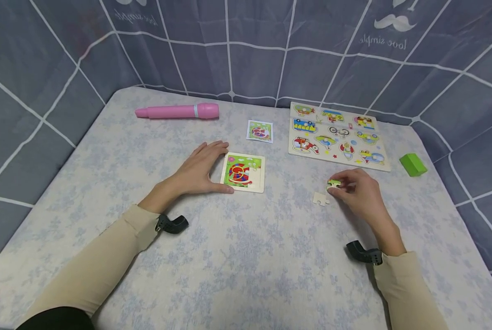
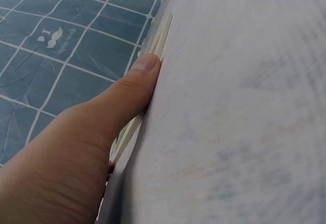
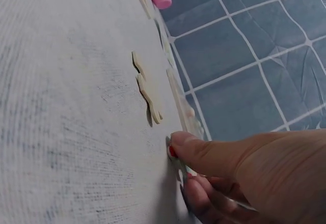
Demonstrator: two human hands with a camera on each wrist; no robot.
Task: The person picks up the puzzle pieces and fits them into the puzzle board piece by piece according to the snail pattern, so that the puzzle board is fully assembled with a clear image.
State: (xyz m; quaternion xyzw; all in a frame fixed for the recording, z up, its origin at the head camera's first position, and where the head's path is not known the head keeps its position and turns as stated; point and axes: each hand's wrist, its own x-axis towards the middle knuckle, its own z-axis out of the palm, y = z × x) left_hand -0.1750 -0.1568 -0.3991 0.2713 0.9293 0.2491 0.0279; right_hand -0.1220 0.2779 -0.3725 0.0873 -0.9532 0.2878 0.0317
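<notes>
In the head view, a small square jigsaw puzzle board [image 1: 262, 175] with a red snail picture lies mid-table, its tray part bare at the right and lower right. My left hand [image 1: 198, 170] holds the board's left side, thumb along the near edge and fingers at the far left corner. The left wrist view shows that thumb [image 2: 133, 84] against the wooden edge. Off to the right, my right hand [image 1: 360, 192] pinches a green jigsaw piece [image 1: 333, 183] between thumb and fingers, low over the table. A plain wooden jigsaw piece [image 1: 320, 199] lies just left of those fingertips.
Behind the board lies a snail picture card [image 1: 260, 131]. A pink cylinder-shaped toy [image 1: 177, 112] is at the back left. At the back right lies a vehicle peg puzzle [image 1: 336, 137], with a green block [image 1: 413, 164] beyond it. A tiled-pattern curtain [image 1: 258, 68] borders the table.
</notes>
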